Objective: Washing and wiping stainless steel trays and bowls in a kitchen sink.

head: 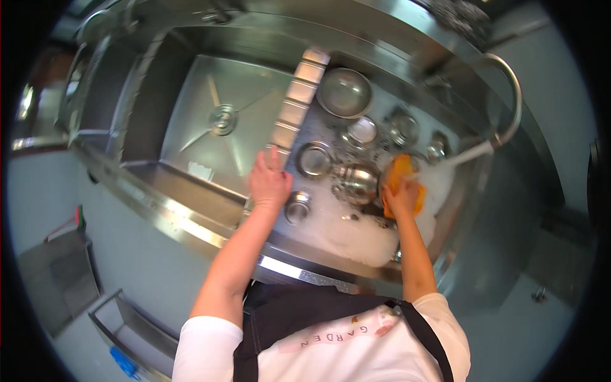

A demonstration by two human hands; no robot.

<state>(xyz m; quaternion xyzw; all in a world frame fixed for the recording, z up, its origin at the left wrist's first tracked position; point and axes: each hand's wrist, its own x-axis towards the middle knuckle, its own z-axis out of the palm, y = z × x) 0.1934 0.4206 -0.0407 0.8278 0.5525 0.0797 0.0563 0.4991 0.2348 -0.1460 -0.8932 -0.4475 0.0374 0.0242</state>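
Observation:
My left hand (pixel 271 179) lies palm down with its fingers apart at the near end of a row of rectangular metal containers (pixel 292 112) along the sink divider. Whatever is under its palm is hidden. In the right-hand sink, my right hand (pixel 402 196) grips an orange cloth (pixel 401 173), which hides most of what it touches. Just left of the cloth, a rounded steel pot (pixel 359 184) lies tilted in the suds. Round steel dishes (pixel 315 160), (pixel 362 130) and a small steel cup (pixel 298 208) sit around it.
A large steel bowl (pixel 344 93) stands at the sink's back left corner. A curved faucet (pixel 518 102) sends water in from the right. White foam (pixel 353 234) covers the sink's front. The left basin (pixel 253 110) has a drain (pixel 223 120) and a pale scrap (pixel 200 171).

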